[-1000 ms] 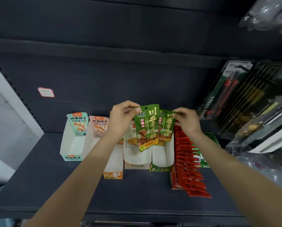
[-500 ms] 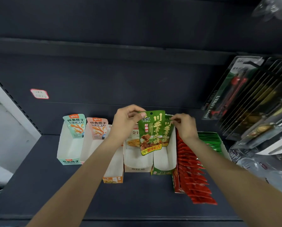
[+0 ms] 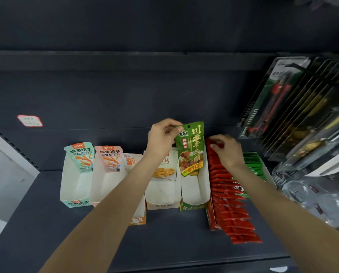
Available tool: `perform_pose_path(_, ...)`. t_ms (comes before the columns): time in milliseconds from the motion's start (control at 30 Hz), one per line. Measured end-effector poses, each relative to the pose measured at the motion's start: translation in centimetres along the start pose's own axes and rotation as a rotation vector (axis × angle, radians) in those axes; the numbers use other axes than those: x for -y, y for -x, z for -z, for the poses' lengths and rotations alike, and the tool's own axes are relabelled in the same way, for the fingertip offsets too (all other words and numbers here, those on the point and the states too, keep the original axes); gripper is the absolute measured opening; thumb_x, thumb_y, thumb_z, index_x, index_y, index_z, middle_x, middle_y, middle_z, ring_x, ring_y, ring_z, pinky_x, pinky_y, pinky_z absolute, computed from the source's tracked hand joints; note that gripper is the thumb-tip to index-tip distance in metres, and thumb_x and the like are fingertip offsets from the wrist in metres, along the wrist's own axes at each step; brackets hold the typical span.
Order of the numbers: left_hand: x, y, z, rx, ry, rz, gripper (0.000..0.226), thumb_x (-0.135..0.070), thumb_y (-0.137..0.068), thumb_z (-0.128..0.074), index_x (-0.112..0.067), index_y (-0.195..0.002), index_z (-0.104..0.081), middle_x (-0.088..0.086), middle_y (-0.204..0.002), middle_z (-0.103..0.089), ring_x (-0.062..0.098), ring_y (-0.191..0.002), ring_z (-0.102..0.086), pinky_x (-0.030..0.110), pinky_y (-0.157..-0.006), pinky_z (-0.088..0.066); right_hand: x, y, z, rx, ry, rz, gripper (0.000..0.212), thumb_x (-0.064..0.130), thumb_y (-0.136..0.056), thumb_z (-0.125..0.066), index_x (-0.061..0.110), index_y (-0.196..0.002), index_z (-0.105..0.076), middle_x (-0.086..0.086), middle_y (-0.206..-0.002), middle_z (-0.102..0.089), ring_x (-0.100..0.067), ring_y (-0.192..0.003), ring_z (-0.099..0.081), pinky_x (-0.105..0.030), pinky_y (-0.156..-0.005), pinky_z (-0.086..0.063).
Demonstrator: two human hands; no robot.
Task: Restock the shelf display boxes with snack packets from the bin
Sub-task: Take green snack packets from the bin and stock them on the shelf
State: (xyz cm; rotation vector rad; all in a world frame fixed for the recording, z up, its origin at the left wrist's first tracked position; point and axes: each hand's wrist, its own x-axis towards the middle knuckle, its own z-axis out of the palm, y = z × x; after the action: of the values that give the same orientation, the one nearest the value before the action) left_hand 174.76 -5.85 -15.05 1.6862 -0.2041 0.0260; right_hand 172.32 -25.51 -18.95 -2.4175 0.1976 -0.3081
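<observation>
Green snack packet held upright over its display box at the back of the shelf.

The left hand [image 3: 161, 137] pinches the top-left corner of the green packet [image 3: 190, 147], which stands in the rear of the green display box [image 3: 194, 191], near the shelf's [image 3: 164, 239] back edge. The right hand [image 3: 226, 151] rests with bent fingers on the back end of the red packets [image 3: 229, 200]; whether it grips one I cannot tell. The packet looks light, thin, glossy and floppy, so the sealed top edge seems the safest hold. Its large yellow Chinese characters are too blurred to read with confidence; hanging cards at right say "UTILITY KNIFE" [image 3: 252, 120].
</observation>
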Motion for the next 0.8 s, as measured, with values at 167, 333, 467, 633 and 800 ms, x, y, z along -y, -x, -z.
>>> perform_pose_path(167, 1.4, -1.1, -1.2, 0.041, -0.097, -0.035, 0.021, -0.01, -0.087, -0.063, -0.028, -0.078, -0.066, -0.002, -0.084, -0.069, 0.018, -0.088, -0.066, 0.04, -0.084, -0.055, -0.7, 0.8, 0.5, 0.051, 0.043, -0.019, 0.035, 0.019, -0.092, -0.059, 0.015, -0.127, -0.058, -0.009, -0.131, -0.053, -0.025, -0.12, -0.05, -0.026, -0.098, -0.034)
perform_pose_path(333, 3.5, -0.8, -2.1, 0.093, -0.404, -0.11, 0.011, -0.012, -0.087, -0.065, -0.012, -0.094, -0.073, 0.003, -0.092, -0.07, 0.011, -0.085, -0.06, 0.028, -0.083, -0.049, -1.0, 0.8, 0.4, 0.145, 0.142, 0.018, 0.042, 0.024, -0.092, -0.059, 0.018, -0.133, -0.053, -0.004, -0.137, -0.048, -0.024, -0.128, -0.04, -0.029, -0.105, -0.028)
perform_pose_path(467, 4.6, -0.8, -2.4, 0.104, -0.853, -0.223, 0.019, -0.023, -0.092, -0.058, -0.022, -0.105, -0.071, -0.001, -0.101, -0.066, 0.019, -0.104, -0.049, 0.031, -0.087, -0.033, -1.2, 1.0, 0.5, 0.183, 0.209, 0.05, 0.048, 0.029, -0.093, -0.056, 0.021, -0.139, -0.045, 0.0, -0.142, -0.042, -0.023, -0.133, -0.031, -0.031, -0.11, -0.024)
perform_pose_path(633, 4.8, -1.5, -2.4, 0.056, -0.836, -0.192, 0.015, -0.019, -0.092, -0.057, -0.021, -0.1, -0.069, -0.004, -0.097, -0.07, 0.018, -0.102, -0.054, 0.034, -0.091, -0.034, -1.4, 1.1, 0.3, 0.183, 0.224, 0.061, 0.047, 0.032, -0.094, -0.055, 0.023, -0.139, -0.046, 0.002, -0.143, -0.041, -0.021, -0.133, -0.031, -0.032, -0.11, -0.025)
perform_pose_path(800, 5.1, -1.8, -2.3, 0.013, -0.724, -0.141, 0.009, -0.019, -0.089, -0.063, -0.02, -0.091, -0.071, -0.005, -0.089, -0.071, 0.018, -0.093, -0.061, 0.039, -0.091, -0.042, -1.3, 0.8, 0.4, 0.188, 0.231, 0.059, 0.047, 0.033, -0.093, -0.055, 0.024, -0.139, -0.046, 0.003, -0.142, -0.042, -0.02, -0.134, -0.03, -0.033, -0.111, -0.025)
